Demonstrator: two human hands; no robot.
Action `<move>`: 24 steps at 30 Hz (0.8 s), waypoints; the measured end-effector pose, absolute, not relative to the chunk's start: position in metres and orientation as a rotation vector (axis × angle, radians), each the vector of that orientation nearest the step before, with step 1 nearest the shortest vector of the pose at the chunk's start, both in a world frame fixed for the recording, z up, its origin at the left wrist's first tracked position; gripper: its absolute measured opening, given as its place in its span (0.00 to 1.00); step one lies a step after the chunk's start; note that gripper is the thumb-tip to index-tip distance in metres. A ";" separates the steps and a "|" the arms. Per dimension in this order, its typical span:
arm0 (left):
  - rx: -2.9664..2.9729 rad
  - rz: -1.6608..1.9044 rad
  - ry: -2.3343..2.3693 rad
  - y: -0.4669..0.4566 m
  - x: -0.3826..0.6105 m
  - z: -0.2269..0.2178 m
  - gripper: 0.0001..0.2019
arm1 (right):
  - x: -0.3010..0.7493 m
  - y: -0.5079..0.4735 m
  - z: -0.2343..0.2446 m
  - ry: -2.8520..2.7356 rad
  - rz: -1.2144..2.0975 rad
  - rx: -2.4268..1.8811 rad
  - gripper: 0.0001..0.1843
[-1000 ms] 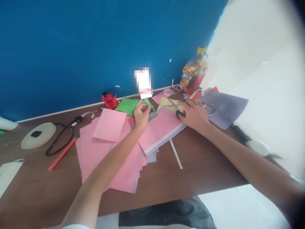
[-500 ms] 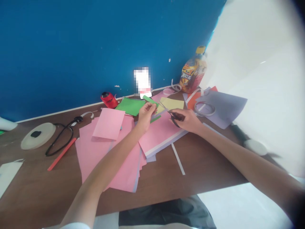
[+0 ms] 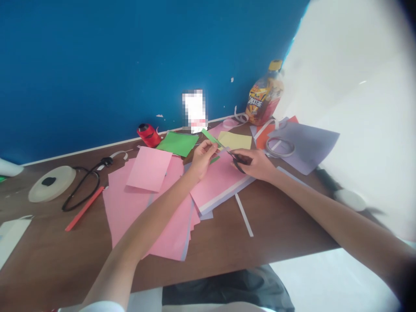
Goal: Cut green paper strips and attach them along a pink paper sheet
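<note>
green strip (image 3: 208, 135) pointing up-left, left hand (image 3: 202, 157) pinching, right hand (image 3: 257, 164) on scissors (image 3: 239, 160)

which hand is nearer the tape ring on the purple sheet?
Right. The right hand, gripping the scissors, is close beside the tape ring, not touching it. The left hand, pinching the green strip, is farther away, on the right hand's other side.

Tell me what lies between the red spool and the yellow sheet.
A green sheet, then the green strip held in the left hand; head view.
</note>
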State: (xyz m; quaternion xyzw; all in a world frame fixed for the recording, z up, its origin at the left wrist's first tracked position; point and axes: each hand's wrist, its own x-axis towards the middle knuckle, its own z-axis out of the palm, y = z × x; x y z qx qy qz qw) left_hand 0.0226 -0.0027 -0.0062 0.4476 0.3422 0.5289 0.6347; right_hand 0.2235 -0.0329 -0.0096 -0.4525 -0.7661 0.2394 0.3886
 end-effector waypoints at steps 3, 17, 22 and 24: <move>1.017 1.210 0.790 -0.002 0.022 -0.007 0.19 | 0.224 -0.033 -0.010 -1.946 0.592 -1.159 0.17; 1.034 1.245 0.791 0.002 0.018 -0.008 0.16 | 0.228 -0.032 -0.012 -1.968 0.641 -1.148 0.17; 1.033 1.271 0.785 0.004 0.016 -0.009 0.16 | 0.227 -0.033 -0.012 -1.966 0.639 -1.150 0.15; 1.032 1.274 0.775 0.005 0.016 -0.010 0.16 | 0.227 -0.033 -0.012 -1.963 0.650 -1.146 0.15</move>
